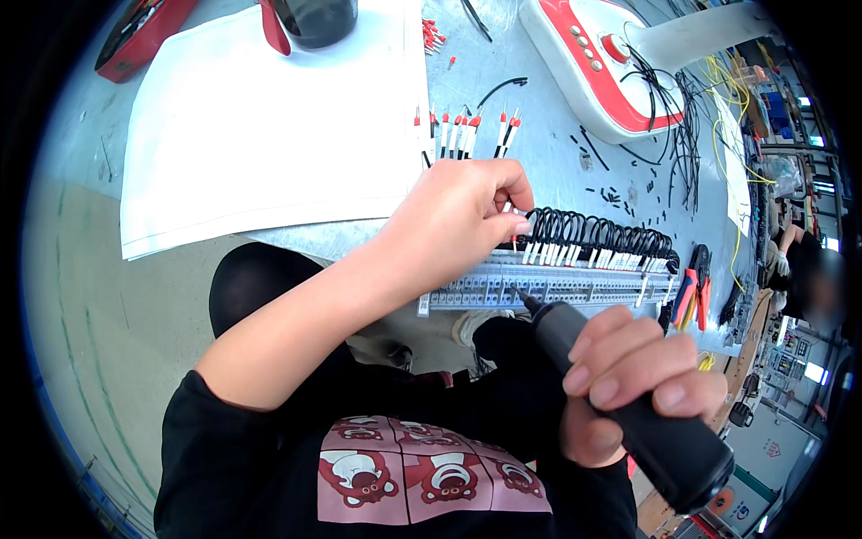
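Note:
My left hand [462, 202] pinches a short wire with a red end sleeve, held at the back edge of a grey terminal block strip [566, 289]. The wire's lower tip is at the strip; I cannot tell whether it sits in a slot. In my right hand [633, 382] is a black electric screwdriver [664, 445], slanting so that its bit touches or nearly touches the strip's top. Looped black wires [593, 232] with white marker sleeves stand in a row along the strip, right of my left hand.
Loose wires with red ferrules [467, 135] lie beyond my left hand, beside large white paper sheets [278, 135]. A red-and-white machine base [602, 63] stands at the back. Crimping pliers [696, 287] lie right of the strip. Another person [808, 283] is at the far right.

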`<action>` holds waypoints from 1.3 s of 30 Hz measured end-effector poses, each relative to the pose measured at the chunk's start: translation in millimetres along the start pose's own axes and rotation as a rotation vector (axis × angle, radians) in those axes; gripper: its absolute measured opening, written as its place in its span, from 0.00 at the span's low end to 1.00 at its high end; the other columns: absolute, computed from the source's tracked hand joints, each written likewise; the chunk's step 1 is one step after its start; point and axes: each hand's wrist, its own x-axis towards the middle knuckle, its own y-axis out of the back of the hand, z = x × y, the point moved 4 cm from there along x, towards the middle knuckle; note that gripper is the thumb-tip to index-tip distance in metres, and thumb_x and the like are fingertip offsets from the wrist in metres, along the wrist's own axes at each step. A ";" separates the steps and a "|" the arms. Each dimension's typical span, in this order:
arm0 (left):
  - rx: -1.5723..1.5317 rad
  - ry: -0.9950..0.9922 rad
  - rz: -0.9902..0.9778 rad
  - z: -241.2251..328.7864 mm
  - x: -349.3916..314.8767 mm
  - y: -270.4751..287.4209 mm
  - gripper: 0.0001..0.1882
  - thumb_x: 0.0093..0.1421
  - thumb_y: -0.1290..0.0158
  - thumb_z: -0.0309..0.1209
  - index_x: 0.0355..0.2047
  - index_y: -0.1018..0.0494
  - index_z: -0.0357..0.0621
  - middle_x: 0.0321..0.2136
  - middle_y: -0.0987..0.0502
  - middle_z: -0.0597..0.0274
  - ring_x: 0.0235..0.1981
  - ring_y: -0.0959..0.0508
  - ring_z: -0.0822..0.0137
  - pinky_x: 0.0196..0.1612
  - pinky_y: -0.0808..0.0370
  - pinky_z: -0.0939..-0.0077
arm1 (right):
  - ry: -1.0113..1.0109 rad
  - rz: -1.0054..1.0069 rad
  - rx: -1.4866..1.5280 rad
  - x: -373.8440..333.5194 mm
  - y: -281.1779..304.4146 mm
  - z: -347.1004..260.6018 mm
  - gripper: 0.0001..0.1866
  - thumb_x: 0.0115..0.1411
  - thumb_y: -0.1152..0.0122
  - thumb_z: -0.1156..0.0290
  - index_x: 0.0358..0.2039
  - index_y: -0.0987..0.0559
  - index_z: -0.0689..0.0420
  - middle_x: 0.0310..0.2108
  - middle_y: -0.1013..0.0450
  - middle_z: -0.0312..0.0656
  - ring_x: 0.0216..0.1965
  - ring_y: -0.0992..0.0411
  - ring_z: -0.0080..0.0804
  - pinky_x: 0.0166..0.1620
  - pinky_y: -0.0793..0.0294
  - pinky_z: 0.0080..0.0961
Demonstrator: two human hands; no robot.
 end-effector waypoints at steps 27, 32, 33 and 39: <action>0.150 -0.102 -0.193 6.4 0.6 -0.6 0.03 0.56 0.44 0.21 0.31 0.25 0.36 0.23 0.22 0.53 0.26 0.20 0.58 0.32 0.26 0.71 | 0.040 0.090 -0.003 7.2 3.2 8.8 0.27 0.54 0.30 0.81 0.42 0.41 0.53 0.33 0.27 0.43 0.27 0.25 0.41 0.33 0.24 0.36; 0.155 -0.078 -0.206 2.7 1.1 -1.7 0.02 0.56 0.45 0.20 0.31 0.26 0.35 0.23 0.21 0.54 0.27 0.19 0.60 0.33 0.25 0.72 | 0.015 0.084 -0.012 7.6 1.8 8.5 0.29 0.51 0.30 0.84 0.43 0.41 0.53 0.34 0.27 0.43 0.28 0.25 0.41 0.33 0.25 0.36; 0.149 -0.066 -0.201 1.2 0.4 -1.3 0.02 0.56 0.45 0.20 0.31 0.26 0.35 0.23 0.21 0.54 0.27 0.19 0.60 0.33 0.25 0.72 | 0.000 0.067 -0.029 8.1 1.9 8.4 0.30 0.50 0.30 0.85 0.43 0.41 0.53 0.34 0.27 0.43 0.28 0.25 0.41 0.33 0.25 0.36; 0.082 -0.060 -0.248 3.1 1.3 1.1 0.03 0.56 0.45 0.19 0.32 0.25 0.33 0.25 0.20 0.53 0.29 0.19 0.61 0.34 0.25 0.71 | -0.004 0.090 -0.039 6.8 1.3 8.4 0.34 0.43 0.30 0.90 0.44 0.40 0.52 0.34 0.28 0.43 0.29 0.26 0.41 0.34 0.26 0.36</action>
